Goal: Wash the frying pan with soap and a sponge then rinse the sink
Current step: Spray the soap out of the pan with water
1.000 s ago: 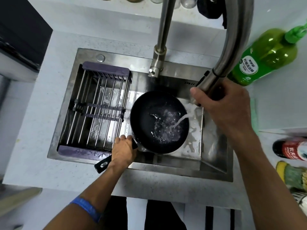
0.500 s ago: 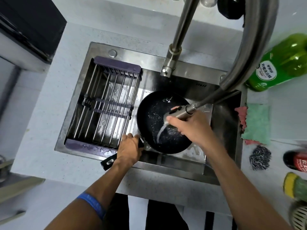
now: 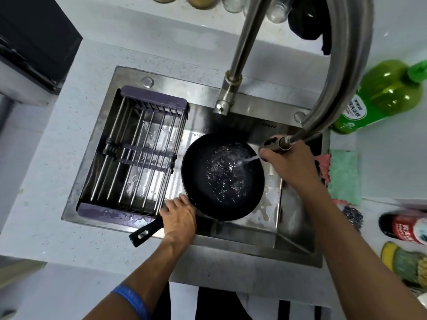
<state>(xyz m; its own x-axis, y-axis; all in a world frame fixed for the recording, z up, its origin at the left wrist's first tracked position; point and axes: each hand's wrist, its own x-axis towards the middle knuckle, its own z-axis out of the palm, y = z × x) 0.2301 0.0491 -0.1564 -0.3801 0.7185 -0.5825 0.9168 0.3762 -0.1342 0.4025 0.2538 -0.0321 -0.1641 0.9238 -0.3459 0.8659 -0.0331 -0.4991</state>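
- We hold the frying pan (image 3: pixel 223 176) over the right half of the sink (image 3: pixel 203 91), our left hand (image 3: pixel 179 219) wrapped around its black handle (image 3: pixel 145 230) where it meets the pan wall, the handle's free end jutting out over the sink's front rim.
- Our right hand (image 3: pixel 290 163) is closed around the pull-out spray head (image 3: pixel 273 144), its hose (image 3: pixel 342 72) arching up and back overhead; a thin stream of water (image 3: pixel 248 160) shoots from it leftward into the pan, where it beads and pools on the dark surface.
- We judge this the wetting or rinsing pass. To do it well, we would tilt the pan slightly toward the basin so water runs off rather than pools, and sweep the spray around the inner wall, keeping the nozzle low and aimed inward to limit splashing.
- Room is tight on the left: the drying rack (image 3: pixel 136 155) fills that half of the sink and the pan's rim sits just beside it, so swings should go right or up.
- On the right counter, near the sink's edge, lie a green cloth (image 3: pixel 344 176), a steel scourer (image 3: pixel 352 217) and the green soap bottle (image 3: pixel 381 98); a yellow-and-green sponge (image 3: pixel 402 262) sits farther forward. Our right hand must set the spray head down to reach any of them.
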